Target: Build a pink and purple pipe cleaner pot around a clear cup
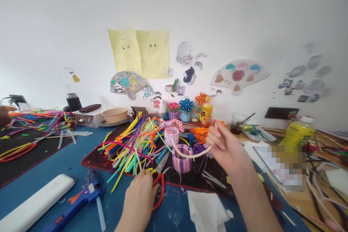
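Note:
My right hand (225, 145) is raised over the black mat, fingers pinched on one end of a cream pipe cleaner (190, 154) that curves down to a small pink and purple woven basket (181, 158). My left hand (141, 195) rests low on the mat with its fingers curled at the red handles of a pair of scissors (159, 179). A big loose heap of coloured pipe cleaners (133, 145) lies just beyond the left hand. A second small pink basket (172, 135) stands behind the first.
A blue glue gun (81, 195) and a white flat box (35, 203) lie at the front left. White tissue (206, 210) lies at the front. Pipe-cleaner flower pots (186, 110), an orange bottle (207, 112), a paper bowl (114, 115) and a yellow bottle (297, 134) stand near the wall.

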Available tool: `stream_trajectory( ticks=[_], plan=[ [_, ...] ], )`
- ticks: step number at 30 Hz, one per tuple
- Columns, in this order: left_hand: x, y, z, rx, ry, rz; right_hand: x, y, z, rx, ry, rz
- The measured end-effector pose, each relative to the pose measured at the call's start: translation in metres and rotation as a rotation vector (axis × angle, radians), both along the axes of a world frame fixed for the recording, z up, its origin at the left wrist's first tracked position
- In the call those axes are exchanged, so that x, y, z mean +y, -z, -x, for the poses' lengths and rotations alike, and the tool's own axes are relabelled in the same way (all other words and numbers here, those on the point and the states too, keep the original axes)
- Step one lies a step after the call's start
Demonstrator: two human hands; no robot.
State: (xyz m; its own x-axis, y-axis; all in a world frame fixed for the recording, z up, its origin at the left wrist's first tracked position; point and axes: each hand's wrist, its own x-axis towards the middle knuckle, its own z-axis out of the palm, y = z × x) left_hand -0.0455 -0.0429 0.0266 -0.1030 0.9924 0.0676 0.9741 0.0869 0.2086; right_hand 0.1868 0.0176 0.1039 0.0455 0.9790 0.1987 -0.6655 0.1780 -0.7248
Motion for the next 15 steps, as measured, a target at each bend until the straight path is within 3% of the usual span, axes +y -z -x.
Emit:
stream_trajectory(
  ticks=[3, 6, 8, 12, 15],
  plan=[
    [-0.001, -0.005, 0.0, 0.008, 0.113, -0.099, 0.002, 0.005, -0.002, 0.101, 0.033, -0.024],
    [0.007, -0.022, -0.014, -0.12, 0.218, -0.353, 0.009, 0.014, 0.009, 0.044, 0.076, -0.057],
    [0.016, -0.037, -0.031, -0.225, 0.182, -0.453, 0.014, 0.021, 0.02, -0.005, 0.108, -0.071],
    [0.043, -0.061, -0.059, -0.224, 0.178, -0.525, 0.025, 0.036, 0.03, -0.147, 0.257, -0.098],
    [0.066, -0.069, -0.065, -0.247, 0.276, -0.533, 0.029, 0.046, 0.023, -0.321, 0.433, -0.124]
  ],
)
